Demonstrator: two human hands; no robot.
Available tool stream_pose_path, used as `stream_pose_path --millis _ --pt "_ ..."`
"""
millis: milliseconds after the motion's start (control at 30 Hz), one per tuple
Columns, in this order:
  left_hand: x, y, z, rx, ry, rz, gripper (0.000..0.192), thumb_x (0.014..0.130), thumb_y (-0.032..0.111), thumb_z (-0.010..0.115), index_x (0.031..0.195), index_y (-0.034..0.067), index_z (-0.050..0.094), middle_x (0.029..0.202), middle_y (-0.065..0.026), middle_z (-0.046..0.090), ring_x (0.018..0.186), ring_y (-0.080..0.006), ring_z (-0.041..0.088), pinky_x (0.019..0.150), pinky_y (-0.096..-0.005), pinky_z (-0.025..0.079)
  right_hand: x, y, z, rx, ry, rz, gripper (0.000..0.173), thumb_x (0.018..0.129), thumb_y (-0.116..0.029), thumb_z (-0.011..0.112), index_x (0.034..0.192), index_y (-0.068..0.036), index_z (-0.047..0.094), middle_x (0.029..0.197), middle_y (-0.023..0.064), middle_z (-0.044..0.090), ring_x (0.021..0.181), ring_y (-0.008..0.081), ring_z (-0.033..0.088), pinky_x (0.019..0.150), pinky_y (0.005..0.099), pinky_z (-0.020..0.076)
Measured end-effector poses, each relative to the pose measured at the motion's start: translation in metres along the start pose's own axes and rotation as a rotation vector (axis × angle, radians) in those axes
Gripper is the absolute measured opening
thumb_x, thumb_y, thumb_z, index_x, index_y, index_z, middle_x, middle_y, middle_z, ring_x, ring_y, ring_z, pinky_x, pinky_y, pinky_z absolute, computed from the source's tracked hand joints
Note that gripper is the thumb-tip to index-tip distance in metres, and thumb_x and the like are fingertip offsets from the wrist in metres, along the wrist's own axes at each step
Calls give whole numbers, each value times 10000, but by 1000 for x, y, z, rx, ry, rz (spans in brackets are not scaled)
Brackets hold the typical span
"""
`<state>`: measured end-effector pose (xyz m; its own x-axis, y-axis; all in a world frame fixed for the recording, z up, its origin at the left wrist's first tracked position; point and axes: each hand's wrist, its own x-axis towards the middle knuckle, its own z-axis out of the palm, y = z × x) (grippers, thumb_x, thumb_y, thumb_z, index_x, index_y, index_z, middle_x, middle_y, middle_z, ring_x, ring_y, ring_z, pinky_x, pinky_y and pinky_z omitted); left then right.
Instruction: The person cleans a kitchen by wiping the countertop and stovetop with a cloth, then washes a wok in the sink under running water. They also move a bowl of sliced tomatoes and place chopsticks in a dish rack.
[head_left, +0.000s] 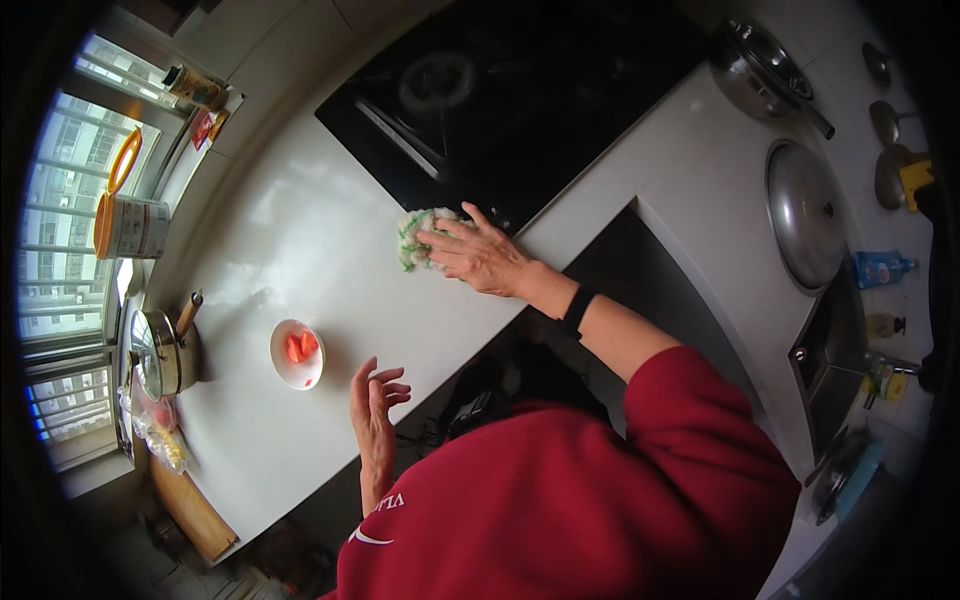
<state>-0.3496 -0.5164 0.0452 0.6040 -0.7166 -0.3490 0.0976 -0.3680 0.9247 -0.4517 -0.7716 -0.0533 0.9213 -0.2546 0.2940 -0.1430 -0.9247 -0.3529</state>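
Observation:
Under the spread fingers of my right hand (484, 255) lies a crumpled white and green cloth (420, 238). The hand presses it on the white countertop (262, 450) at the near corner of the black gas stove (525, 97). My left hand (375, 405) hangs over the counter's front edge, fingers apart and slightly curled, with nothing in it. To the left of that hand stands a small white bowl (283, 369) holding pieces of red fruit or vegetable. A small red piece sits by the bowl's rim.
A lidded saucepan (184, 367), plastic bags of food (161, 435) and a wooden cutting board (191, 510) line the window side. A steel pot (750, 82) and a large domed lid (804, 214) stand at right. Beyond them are a sink (832, 360) and a blue bottle (879, 270).

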Motion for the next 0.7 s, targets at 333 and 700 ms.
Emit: stream_pose_path --millis 333,700 --pt "-6 -9 -45 -77 202 33 427 992 311 393 1269 -14 415 1005 -160 611 768 -149 596 712 -296 513 -22 107 -47 -299 29 555 329 856 -81 536 1165 -170 607 1368 -13 448 1302 162 348 1016 630 150" --pt "7 -25 -63 -191 236 51 416 994 304 395 1260 -14 422 978 -143 623 755 -138 599 697 -283 514 -4 179 -71 -731 -68 809 268 800 -131 582 1065 -102 605 1107 55 567 1050 257 490 871 428 359"
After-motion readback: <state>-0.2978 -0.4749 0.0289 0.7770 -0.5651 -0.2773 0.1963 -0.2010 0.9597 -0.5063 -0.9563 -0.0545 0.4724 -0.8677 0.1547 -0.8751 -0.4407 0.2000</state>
